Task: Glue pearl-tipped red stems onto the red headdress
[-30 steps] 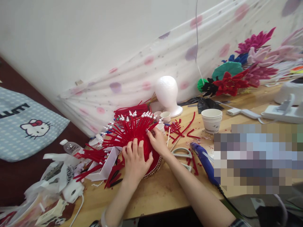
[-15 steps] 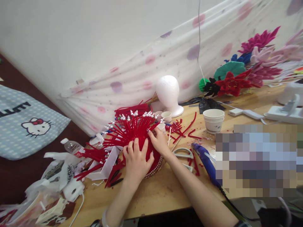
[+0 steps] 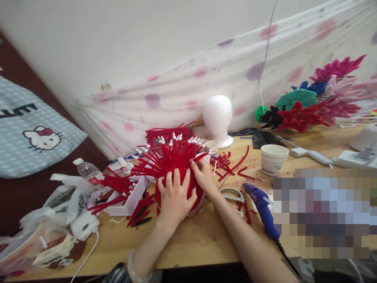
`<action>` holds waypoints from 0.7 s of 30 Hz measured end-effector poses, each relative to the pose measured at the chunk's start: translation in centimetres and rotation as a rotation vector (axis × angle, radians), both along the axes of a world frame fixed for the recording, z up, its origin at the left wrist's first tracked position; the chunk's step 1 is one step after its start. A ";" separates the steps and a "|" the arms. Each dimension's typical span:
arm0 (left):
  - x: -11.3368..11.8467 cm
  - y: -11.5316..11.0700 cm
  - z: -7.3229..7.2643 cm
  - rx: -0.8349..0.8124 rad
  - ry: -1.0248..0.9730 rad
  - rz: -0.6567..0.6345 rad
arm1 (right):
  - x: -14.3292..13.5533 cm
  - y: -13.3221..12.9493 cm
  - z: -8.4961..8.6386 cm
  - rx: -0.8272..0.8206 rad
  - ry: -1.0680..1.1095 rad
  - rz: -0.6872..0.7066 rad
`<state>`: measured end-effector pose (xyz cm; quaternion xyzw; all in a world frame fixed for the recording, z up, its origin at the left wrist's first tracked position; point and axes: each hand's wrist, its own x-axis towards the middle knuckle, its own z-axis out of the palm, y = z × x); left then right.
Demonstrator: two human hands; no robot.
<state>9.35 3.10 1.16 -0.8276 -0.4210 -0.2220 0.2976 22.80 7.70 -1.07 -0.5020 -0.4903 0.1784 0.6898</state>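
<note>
A red headpiece (image 3: 159, 196) sits on the wooden table, edged with pearl beads at its lower right. Red fuzzy stems (image 3: 165, 156) fan up from it, tipped with white pearls. My left hand (image 3: 176, 194) lies over its front with the fingers spread. At its upper right, my right hand (image 3: 203, 175) pinches the base of a red stem at the fan's right end, thumb and fingers together.
A white foam head (image 3: 217, 118) stands behind. Right of my hands are paper cups (image 3: 273, 159), scissors (image 3: 232, 193) and a blue glue gun (image 3: 262, 212). At left are a white box (image 3: 129, 202), a bottle (image 3: 85, 168) and plastic bags (image 3: 38, 220). Fabric flowers (image 3: 303, 116) fill the back right.
The view has shifted, so the foam head, cups and flowers appear farther right. Both hands remain at the headpiece, with the left fingers still spread over it.
</note>
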 end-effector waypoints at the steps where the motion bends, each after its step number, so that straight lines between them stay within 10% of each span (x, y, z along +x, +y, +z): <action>1: 0.0 0.0 0.0 -0.001 -0.004 0.000 | 0.0 0.0 0.0 -0.001 -0.003 -0.007; 21: 0.3 0.4 -0.7 0.009 -0.105 -0.027 | -0.3 -0.3 0.0 0.037 -0.015 -0.039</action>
